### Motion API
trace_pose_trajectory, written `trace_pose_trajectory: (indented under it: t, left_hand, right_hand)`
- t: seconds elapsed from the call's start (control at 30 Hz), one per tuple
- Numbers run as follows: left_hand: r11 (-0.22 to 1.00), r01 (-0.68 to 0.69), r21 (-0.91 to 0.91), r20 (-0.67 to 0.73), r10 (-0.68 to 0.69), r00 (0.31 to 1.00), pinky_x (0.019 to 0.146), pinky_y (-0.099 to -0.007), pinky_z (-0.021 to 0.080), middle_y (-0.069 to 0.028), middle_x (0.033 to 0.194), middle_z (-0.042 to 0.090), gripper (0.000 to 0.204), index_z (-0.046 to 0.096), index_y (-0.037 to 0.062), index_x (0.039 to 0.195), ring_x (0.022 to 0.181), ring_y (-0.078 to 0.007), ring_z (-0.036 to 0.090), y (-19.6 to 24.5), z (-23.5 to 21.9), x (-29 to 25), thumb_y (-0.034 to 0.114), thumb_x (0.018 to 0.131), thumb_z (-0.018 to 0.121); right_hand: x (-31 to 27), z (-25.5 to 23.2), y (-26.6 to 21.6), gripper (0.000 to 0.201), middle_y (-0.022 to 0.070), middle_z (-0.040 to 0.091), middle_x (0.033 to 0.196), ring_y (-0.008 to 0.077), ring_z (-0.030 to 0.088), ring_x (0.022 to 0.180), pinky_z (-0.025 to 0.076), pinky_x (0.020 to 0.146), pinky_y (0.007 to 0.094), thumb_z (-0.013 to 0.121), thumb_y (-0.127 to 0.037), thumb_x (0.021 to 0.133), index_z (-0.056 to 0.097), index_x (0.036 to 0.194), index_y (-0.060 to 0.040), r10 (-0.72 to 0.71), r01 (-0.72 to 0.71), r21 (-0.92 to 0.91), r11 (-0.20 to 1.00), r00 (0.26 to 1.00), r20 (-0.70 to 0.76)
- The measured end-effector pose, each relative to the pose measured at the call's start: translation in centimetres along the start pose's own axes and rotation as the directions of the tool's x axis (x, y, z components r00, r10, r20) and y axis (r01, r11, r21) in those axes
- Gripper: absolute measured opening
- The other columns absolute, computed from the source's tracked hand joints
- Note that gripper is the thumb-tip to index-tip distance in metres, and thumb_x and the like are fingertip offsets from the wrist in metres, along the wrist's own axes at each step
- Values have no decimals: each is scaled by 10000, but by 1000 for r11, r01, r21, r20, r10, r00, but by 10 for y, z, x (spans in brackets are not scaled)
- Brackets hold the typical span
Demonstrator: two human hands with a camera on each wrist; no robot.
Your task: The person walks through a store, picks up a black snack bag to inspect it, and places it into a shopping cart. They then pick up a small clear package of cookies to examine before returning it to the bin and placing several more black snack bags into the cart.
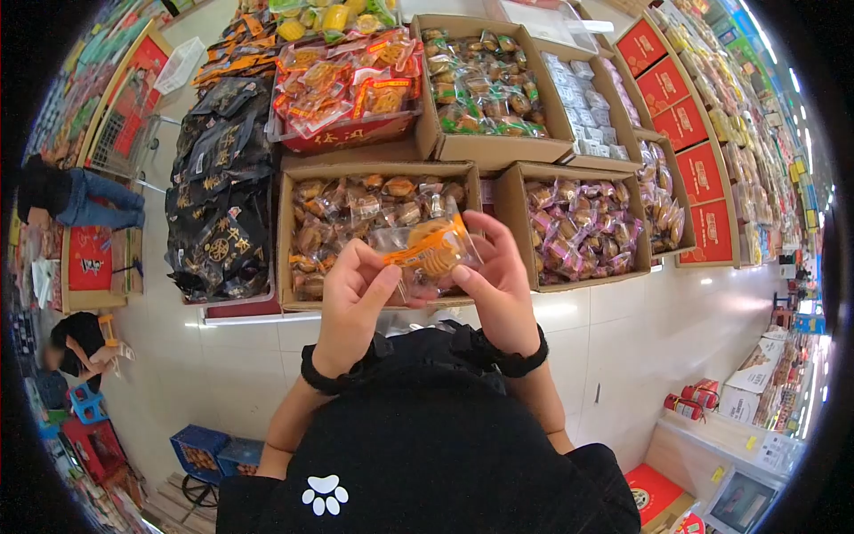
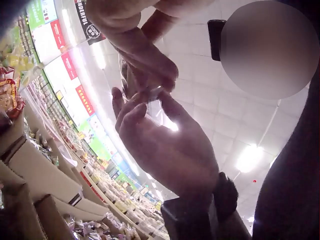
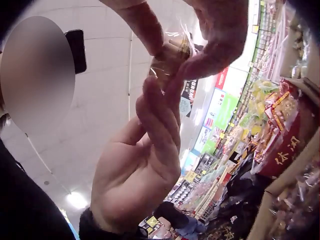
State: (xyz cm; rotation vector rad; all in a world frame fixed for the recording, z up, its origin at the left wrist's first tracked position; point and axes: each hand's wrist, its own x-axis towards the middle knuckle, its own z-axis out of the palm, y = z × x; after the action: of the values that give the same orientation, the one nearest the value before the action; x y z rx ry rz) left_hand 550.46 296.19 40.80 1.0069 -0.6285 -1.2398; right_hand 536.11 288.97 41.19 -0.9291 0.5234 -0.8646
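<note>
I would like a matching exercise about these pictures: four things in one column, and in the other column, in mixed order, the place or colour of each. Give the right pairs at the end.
Things:
1. packet
2. paw print
3. extinguishers
4. black bags

Place or colour:
A. red, towards the right edge of the head view
B. left of the cardboard boxes in the head view
C. held by the left hand and the right hand
D. white, on the shirt

Right pairs: 1-C, 2-D, 3-A, 4-B
</note>
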Motion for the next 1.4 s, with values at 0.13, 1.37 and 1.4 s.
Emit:
trace_pose_trajectory:
  t: [0.13, 1.37, 1.4]
  left_hand:
    - [998, 27, 51, 6, -28, 1000, 729, -266, 472, -104, 867, 531, 116, 386, 8, 846, 818, -136, 551, -12, -1, -6, 40, 810, 491]
    - [998, 42, -39, -39, -44, 998, 620, -308, 527, -85, 911, 558, 130, 468, 3, 862, 796, -149, 566, -7, 0, 8, 121, 824, 506]
    - [999, 45, -6, -42, -45, 998, 629, -304, 525, -84, 913, 559, 125, 468, 2, 860, 801, -144, 562, -7, 1, 8, 115, 822, 507]
  right_hand:
    - [-1, -13, 17, 361, 61, 498, 978, 123, 480, 895, 393, 788, 258, 563, -66, 770, 389, 1082, -14, 138, -136, -46, 990, 990, 34]
    - [-2, -16, 17, 145, 0, 529, 703, 54, 494, 609, 394, 547, 181, 541, -156, 810, 475, 845, -31, 155, -156, -108, 982, 988, -12]
    - [-2, -17, 18, 151, 0, 530, 703, 55, 495, 609, 393, 547, 181, 536, -159, 813, 478, 857, -27, 176, -176, -98, 979, 984, -8]
